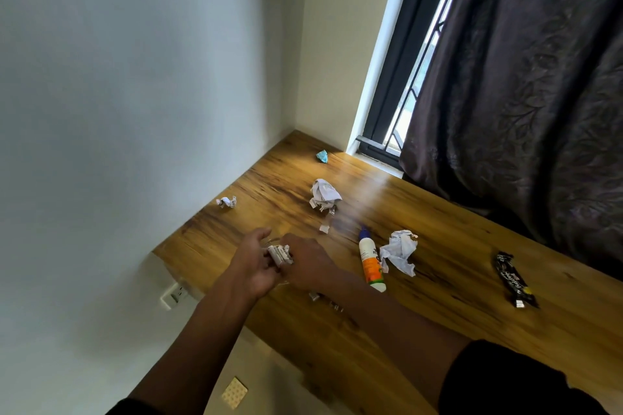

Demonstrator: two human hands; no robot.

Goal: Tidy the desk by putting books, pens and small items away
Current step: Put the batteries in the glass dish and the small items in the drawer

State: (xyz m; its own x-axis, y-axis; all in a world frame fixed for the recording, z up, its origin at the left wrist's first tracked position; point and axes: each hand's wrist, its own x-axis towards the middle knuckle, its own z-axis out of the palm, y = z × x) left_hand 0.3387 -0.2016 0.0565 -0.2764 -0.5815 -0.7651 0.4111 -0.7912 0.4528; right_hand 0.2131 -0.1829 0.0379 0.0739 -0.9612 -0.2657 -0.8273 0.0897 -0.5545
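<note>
Both my hands, left [251, 264] and right [308, 263], pinch the small white printed paper wad [280, 254] over the wooden desk [438, 280]; it feels light and soft.

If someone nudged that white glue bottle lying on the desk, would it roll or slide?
The glue bottle lies on its side and looks round-bodied, so a sideways push would probably roll it across the smooth wooden desk. Its tapered blue cap suggests that it would curve rather than run straight. The crumpled paper touching it would likely give way, not stop it.

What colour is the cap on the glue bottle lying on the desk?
Blue, on the glue bottle, seen in the head view.
</note>
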